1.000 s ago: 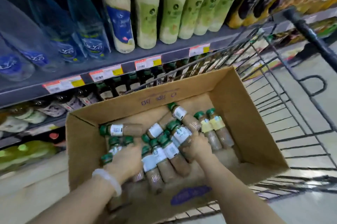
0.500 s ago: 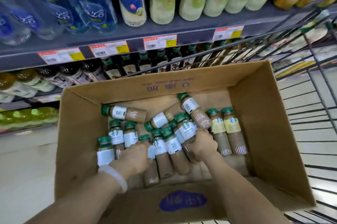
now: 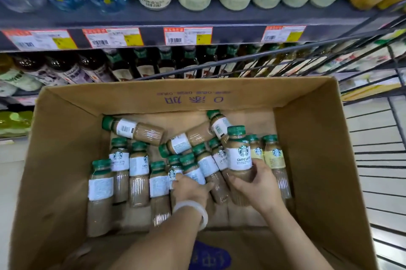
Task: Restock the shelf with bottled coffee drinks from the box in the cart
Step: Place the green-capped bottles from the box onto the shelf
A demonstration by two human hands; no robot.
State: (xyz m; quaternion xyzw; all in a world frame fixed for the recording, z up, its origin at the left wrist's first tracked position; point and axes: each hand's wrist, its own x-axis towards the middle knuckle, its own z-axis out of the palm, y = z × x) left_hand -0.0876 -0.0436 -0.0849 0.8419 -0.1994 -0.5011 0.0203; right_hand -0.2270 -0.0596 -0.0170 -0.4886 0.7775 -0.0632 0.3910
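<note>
Your right hand grips one coffee bottle by its lower part and holds it upright above the other bottles in the cardboard box. Your left hand is curled around a bottle that lies in the pile. The box sits in the wire cart, in front of the shelf.

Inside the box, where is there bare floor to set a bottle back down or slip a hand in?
Bare cardboard shows along the box's right wall, beside the yellow-label bottles, and at the back left corner, behind the lying bottle. The middle is crowded: bottles overlap where the left hand and right hand work.
</note>
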